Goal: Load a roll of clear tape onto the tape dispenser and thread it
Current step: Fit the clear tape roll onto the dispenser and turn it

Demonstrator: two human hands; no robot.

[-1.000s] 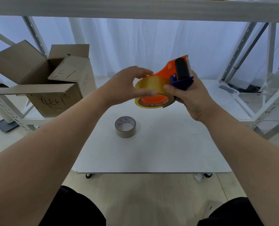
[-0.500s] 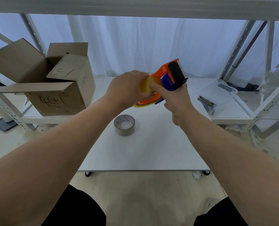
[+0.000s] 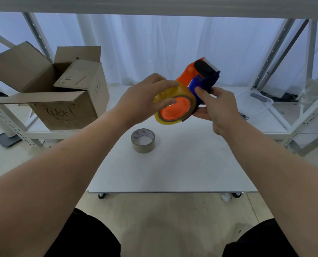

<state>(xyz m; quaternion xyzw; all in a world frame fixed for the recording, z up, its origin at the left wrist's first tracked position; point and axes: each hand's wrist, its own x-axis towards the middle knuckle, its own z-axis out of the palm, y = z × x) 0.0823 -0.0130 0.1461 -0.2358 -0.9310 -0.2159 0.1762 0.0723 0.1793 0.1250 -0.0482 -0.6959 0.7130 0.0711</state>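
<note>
At the far left an open cardboard box (image 3: 61, 101), matte brown with pen marks on its side, sits on a low shelf. On the white desk (image 3: 173, 169) lies a spare roll (image 3: 143, 140), dull beige, flat on its side. Above it the left grip (image 3: 141, 101) curls over the rim of the roll of clear tape (image 3: 174, 106), its thumb lying across the face. The roll is glossy, yellowish and translucent, and appears seated on the orange hub of the tape dispenser (image 3: 200, 75), held in the air over the desk. It probably feels light and stiff, slick on its outer wrap and sticky at the free end, so the rim edges look the safest hold. The dispenser is hard plastic, ribbed orange with a blue handle and a black roller. The right grip (image 3: 217, 108) wraps that handle. Farther right stands a clear plastic tray (image 3: 256, 104).
</note>
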